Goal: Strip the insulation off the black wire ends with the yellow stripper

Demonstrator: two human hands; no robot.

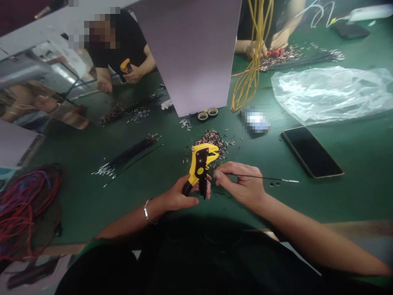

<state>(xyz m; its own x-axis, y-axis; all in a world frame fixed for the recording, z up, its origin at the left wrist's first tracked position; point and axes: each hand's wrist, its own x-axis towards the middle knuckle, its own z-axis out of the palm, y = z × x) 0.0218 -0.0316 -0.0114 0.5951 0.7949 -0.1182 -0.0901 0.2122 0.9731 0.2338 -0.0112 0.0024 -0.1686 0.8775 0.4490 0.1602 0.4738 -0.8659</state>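
Wrapped round the handles of a yellow and black wire stripper is my left hand, with a bracelet at its wrist. The tool's jaws point up and to the right. My right hand pinches a thin black wire between thumb and fingers, close to the right side of the tool. The wire's silvery end reaches out to the right over the green table. Just beyond the tool is a pile of short copper and black clippings. A bundle of black wires lies to the left.
A dark phone lies at the right, below a clear plastic bag. An upright panel stands behind two tape rolls. Yellow cables hang beside it. Red cables lie at the left. Other people work across the table.
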